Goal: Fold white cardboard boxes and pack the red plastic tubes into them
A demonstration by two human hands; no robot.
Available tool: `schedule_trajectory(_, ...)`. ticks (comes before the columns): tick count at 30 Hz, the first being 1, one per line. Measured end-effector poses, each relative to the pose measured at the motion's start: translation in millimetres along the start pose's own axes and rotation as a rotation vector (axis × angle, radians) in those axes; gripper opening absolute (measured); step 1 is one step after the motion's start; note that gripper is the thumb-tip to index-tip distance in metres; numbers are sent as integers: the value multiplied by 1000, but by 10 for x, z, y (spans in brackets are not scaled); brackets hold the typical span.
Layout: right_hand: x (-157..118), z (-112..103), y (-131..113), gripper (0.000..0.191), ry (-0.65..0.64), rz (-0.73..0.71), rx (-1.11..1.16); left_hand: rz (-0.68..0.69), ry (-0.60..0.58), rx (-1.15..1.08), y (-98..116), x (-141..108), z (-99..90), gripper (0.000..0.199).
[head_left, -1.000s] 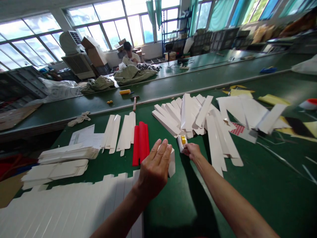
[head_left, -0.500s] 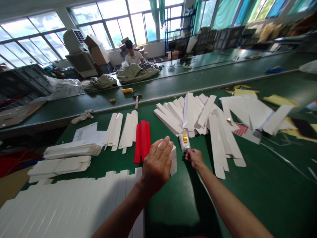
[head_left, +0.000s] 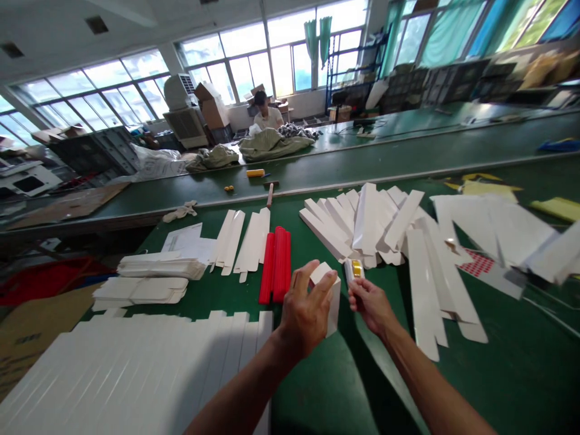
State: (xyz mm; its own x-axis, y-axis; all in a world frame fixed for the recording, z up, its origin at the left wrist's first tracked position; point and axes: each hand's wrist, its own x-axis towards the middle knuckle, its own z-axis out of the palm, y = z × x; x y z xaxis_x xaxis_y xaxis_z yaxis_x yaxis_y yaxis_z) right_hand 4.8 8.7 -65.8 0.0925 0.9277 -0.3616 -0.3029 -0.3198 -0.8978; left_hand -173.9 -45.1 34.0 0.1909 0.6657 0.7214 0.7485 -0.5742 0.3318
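My left hand (head_left: 306,308) is wrapped round a white box (head_left: 334,305), which stands near the middle of the green table (head_left: 317,386). Part of the box is hidden behind the fingers. My right hand (head_left: 370,302) pinches the near end of a small white tape dispenser (head_left: 354,272) with a yellow roll. Left of my left hand lie several red strips (head_left: 276,266). Beyond the dispenser is a loose pile of folded white boxes (head_left: 365,217). White boxes (head_left: 136,362) lie side by side at the lower left.
Bundled flat cartons (head_left: 140,290) and white papers (head_left: 188,241) lie at the left. A hammer (head_left: 270,196) and a glove (head_left: 180,211) rest near the table's far edge. Long white cartons (head_left: 423,290) and a red-dotted sheet (head_left: 480,266) are at the right. A person (head_left: 267,115) sits behind the far table.
The view has shifted, so the scene appears further right and lower. My left hand's fingers have gone from flat beside the box to bent round it. My right hand still holds the dispenser.
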Motion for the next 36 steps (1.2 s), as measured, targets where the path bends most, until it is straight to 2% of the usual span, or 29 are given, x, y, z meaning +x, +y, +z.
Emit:
schedule_trajectory(2, -253, 123, -371, 38, -107, -85, 51, 2, 2, 9, 7, 5, 11, 31)
schedule_trajectory(4, -513, 233, -697, 31, -244, -199, 77, 8, 19, 13, 14, 3, 32, 32)
schedule_trajectory(6, -735, 329, -898, 27, -302, -253, 26, 16, 35, 12, 19, -8, 56, 36)
schedule_trajectory(8, -880, 409, -961, 25, -314, -277, -44, 27, 49, 17, 28, -22, 70, 45)
schedule_trajectory(11, -969, 507, -918, 25, -299, -309, -122, 20, 58, 28, 52, -38, 56, 58)
schedule_trajectory(19, -1007, 620, -859, 33, -175, -369, -277, -22, 50, 33, 72, -55, 32, 62)
schedule_trajectory(23, -937, 639, -928, 46, -208, -211, -242, -40, 42, 10, 53, -62, 36, 65)
schedule_trajectory(26, -884, 652, -1040, 48, -281, -45, -234, -27, -37, -40, 48, -51, -18, 63)
schedule_trajectory(29, -862, 638, -1100, 49, -311, 5, -277, -22, -129, -85, 42, -29, -96, 53)
schedule_trajectory(32, -821, 573, -973, 46, -296, -81, -373, -22, -176, -111, 24, -17, -178, 51)
schedule_trajectory(34, -753, 497, -768, 40, -231, -248, -498, -18, -188, -138, 15, -24, -224, 56)
schedule_trajectory(36, -655, 408, -509, 36, -161, -477, -639, -19, -192, -168, 29, -44, -250, 60)
